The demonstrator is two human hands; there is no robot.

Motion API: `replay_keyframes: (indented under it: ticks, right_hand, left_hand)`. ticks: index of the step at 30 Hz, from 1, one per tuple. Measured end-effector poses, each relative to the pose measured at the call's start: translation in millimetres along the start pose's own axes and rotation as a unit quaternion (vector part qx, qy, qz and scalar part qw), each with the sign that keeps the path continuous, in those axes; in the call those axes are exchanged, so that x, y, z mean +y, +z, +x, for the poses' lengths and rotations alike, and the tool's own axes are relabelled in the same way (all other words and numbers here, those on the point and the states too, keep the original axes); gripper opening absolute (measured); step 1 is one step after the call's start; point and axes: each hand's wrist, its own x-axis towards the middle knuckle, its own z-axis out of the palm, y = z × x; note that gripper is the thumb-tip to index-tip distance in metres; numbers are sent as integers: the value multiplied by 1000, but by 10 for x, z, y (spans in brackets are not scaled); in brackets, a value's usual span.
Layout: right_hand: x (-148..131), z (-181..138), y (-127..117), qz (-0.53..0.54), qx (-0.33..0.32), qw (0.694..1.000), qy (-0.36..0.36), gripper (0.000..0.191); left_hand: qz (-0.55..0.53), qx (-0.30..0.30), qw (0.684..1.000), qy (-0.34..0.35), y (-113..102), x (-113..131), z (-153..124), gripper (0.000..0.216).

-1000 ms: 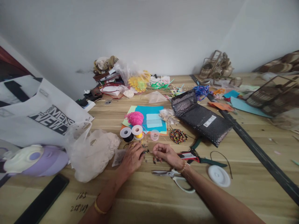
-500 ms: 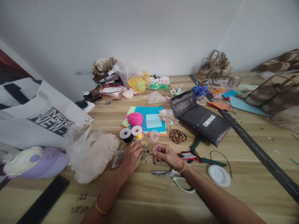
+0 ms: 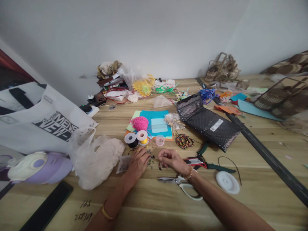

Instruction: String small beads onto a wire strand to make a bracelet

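My left hand (image 3: 139, 158) rests palm down on the table, its fingers stretched out over the edge of a scatter of small dark and metallic beads (image 3: 151, 164). Just right of them, my right hand (image 3: 170, 158) is closed in a pinch. A thin pale string (image 3: 157, 158) sticks out from its fingertips toward the beads. A few dark and reddish beads (image 3: 160, 166) lie or hang under those fingers; whether they are on the string I cannot tell. Beside my left hand is a small clear bag (image 3: 123, 163). White-handled scissors (image 3: 179, 180) lie below my right wrist.
Spools of black thread (image 3: 130, 140) and yellow thread (image 3: 142, 137), pink yarn (image 3: 139, 123) and a small round tub (image 3: 160, 140) stand behind the hands. Bead strands (image 3: 184, 141), red-and-green pliers (image 3: 198, 161) and a white lid (image 3: 227, 182) lie right. A plastic bag (image 3: 96, 160) stands left.
The whole view has shifted slightly, so everything sits a little farther right and lower. Both hands stay nearly in place, the left over the beads and the right still pinching.
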Motion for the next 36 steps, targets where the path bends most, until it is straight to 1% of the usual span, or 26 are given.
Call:
replay_keyframes:
  ticks: [4, 6, 8, 10, 13, 16, 18, 21, 23, 25, 28, 30, 32, 36]
  right_hand:
    - [-10, 1, 6, 1, 2, 1000, 2, 43]
    - [-12, 3, 10, 0, 2, 1000, 1, 42]
    - [-10, 6, 11, 0, 1, 1000, 2, 41]
    - [-2, 8, 9, 1, 0, 1000, 1, 41]
    - [12, 9, 4, 2, -1, 1000, 4, 41]
    - [17, 9, 0, 7, -1, 1000, 2, 42]
    - [15, 11, -1, 8, -5, 1000, 1, 42]
    - [10, 13, 7, 3, -7, 1000, -7, 44]
    - [12, 10, 23, -2, 5, 1000, -22, 44]
    - [17, 1, 50, -12, 34, 998, -43, 42]
    - [22, -25, 100, -44, 84, 992, -81, 38]
    - [22, -48, 130, -87, 109, 984, -108, 34]
    - [20, -73, 153, -143, 122, 972, -138, 28]
    - [16, -106, 177, -231, 116, 946, -194, 18]
  left_hand:
    - [-4, 1, 1000, -4, 2, 10, 7, 14]
    - [-22, 10, 1000, -6, -5, 12, 15, 14]
    - [-51, 38, 998, -8, -23, 19, 25, 14]
    - [-96, 80, 992, -16, -53, 35, 33, 13]
    - [-182, 127, 973, -62, -105, 84, 35, 11]
    - [-265, 113, 946, -151, -140, 148, 27, 8]
    - [-313, 98, 927, -183, -151, 184, 25, 9]
    - [-339, 81, 919, -186, -157, 217, 25, 11]
    - [-346, 75, 916, -188, -152, 223, 24, 12]
    - [-361, 67, 908, -200, -138, 220, 21, 12]
    - [-397, 51, 887, -231, -115, 207, 20, 14]
    - [-418, 39, 873, -249, -112, 203, 24, 15]
    - [-426, 33, 867, -256, -122, 209, 28, 16]
    - [-425, 27, 872, -242, -142, 236, 24, 18]
